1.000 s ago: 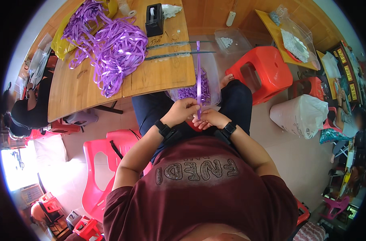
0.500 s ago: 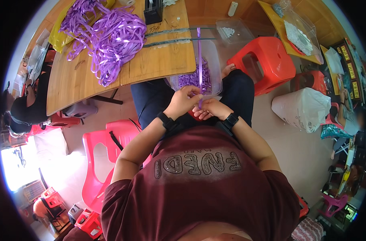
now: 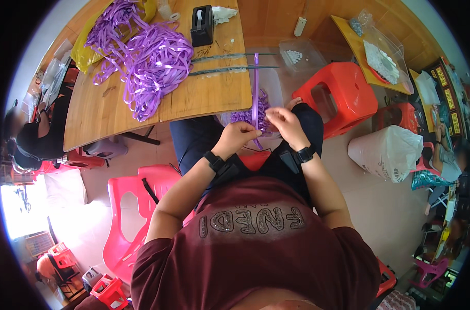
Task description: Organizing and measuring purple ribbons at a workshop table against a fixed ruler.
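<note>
A narrow purple ribbon (image 3: pixel 255 93) runs from two dark rods (image 3: pixel 229 68) jutting off the table edge, down toward my lap. My left hand (image 3: pixel 236 137) pinches it near its lower end, which hangs just past the fingertips. To the right of the ribbon, my right hand (image 3: pixel 288 126) is raised, thumb and fingers drawn together in a pinch; whatever may be between them is too small to make out. Under both hands, between my knees, a clear plastic bin (image 3: pixel 276 90) holds many short purple ribbon pieces (image 3: pixel 240 118).
A tangled heap of purple ribbon (image 3: pixel 157 64) covers the left of the wooden table (image 3: pixel 214 95), beside a black tape dispenser (image 3: pixel 202 26). A red stool (image 3: pixel 343 93) stands at right, near a white sack (image 3: pixel 382 147). A pink chair (image 3: pixel 121 222) is at left. Other people sit at both sides.
My right hand has left the ribbon end and moved up and to the right. My left hand still pinches the ribbon, slightly lower in view. The whole view has shifted slightly.
</note>
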